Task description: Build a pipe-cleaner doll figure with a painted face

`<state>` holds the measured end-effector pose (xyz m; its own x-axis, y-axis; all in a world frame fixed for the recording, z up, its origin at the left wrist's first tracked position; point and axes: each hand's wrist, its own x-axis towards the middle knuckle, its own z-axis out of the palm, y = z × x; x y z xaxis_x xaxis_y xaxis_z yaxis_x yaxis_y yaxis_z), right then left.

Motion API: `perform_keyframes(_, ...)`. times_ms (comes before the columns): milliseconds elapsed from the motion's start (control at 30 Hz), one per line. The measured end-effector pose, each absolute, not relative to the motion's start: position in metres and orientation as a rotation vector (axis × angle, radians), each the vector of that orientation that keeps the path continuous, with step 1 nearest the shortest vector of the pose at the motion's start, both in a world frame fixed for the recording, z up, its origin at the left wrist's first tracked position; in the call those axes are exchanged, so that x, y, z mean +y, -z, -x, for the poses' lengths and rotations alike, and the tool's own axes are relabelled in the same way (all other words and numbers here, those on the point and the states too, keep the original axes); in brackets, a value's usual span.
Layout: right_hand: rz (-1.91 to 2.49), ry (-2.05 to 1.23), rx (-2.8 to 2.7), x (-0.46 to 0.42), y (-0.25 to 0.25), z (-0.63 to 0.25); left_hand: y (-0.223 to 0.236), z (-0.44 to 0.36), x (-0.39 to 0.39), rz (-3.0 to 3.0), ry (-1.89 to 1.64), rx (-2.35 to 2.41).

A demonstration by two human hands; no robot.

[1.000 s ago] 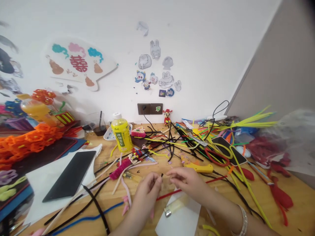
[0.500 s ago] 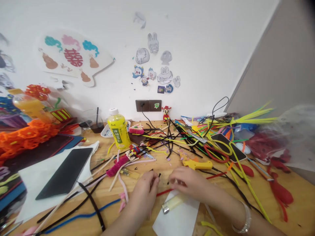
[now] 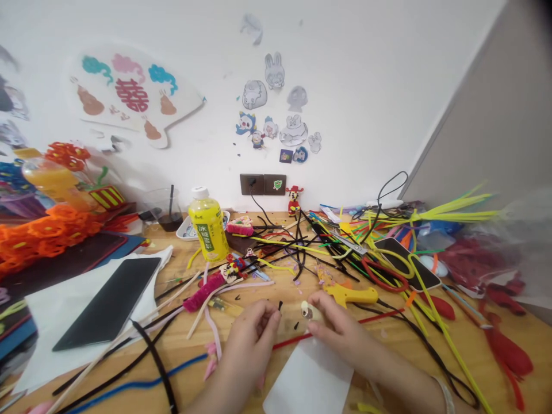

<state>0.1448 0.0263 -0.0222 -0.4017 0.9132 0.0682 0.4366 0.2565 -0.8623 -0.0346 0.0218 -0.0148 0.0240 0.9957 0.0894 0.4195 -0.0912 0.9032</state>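
- R hand [image 3: 328,322]: pinching pale-yellow cylindrical lighter w/ metal top [image 3: 311,311], now lifted off white paper sheet [image 3: 308,376].
- Tiny black snippet [image 3: 296,325]: loose on wooden bench [image 3: 267,293], just past sheet's far edge.
- L hand [image 3: 254,330]: pinching short black fuzzy piece [image 3: 280,305]; tool + workpiece prob. paired.

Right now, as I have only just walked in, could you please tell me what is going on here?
A person is working with both hands over a cluttered wooden table. The left hand pinches a short black piece, while the right hand holds a pale lighter, its metal end towards the left hand. The two are apart, and no flame shows. A tiny black scrap lies between the hands, and white paper lies nearer the person.
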Motion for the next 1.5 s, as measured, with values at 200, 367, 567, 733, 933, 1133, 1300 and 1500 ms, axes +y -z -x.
perform_keyframes(200,1.122,-1.138,-1.799,0.025,0.033,-0.130,0.013,0.030,0.012,-1.737,-0.963,1.424)
perform_keyframes(367,0.990,-1.281,-1.700,0.026,0.032,-0.129,0.014,0.031,0.009,-1.816,-0.924,1.391)
perform_keyframes(567,1.003,-1.288,-1.651,0.027,0.035,-0.132,0.014,0.032,0.010,-1.791,-0.968,1.430)
perform_keyframes(733,1.016,-1.136,-1.699,0.026,0.037,-0.129,0.016,0.031,0.009,-1.866,-0.950,1.406)
perform_keyframes(933,0.977,-1.173,-1.656,0.025,0.039,-0.123,0.016,0.032,0.009,-1.929,-0.933,1.443)
perform_keyframes(1133,0.964,-1.212,-1.617,0.025,0.040,-0.124,0.017,0.034,0.008,-2.096,-0.967,1.424)
perform_keyframes(1300,1.017,-1.257,-1.633,0.026,0.035,-0.123,0.020,0.037,0.006,-2.272,-1.073,1.316)
perform_keyframes(1500,1.122,-1.250,-1.613,0.024,0.033,-0.121,0.023,0.036,0.003,-2.349,-1.116,1.320)
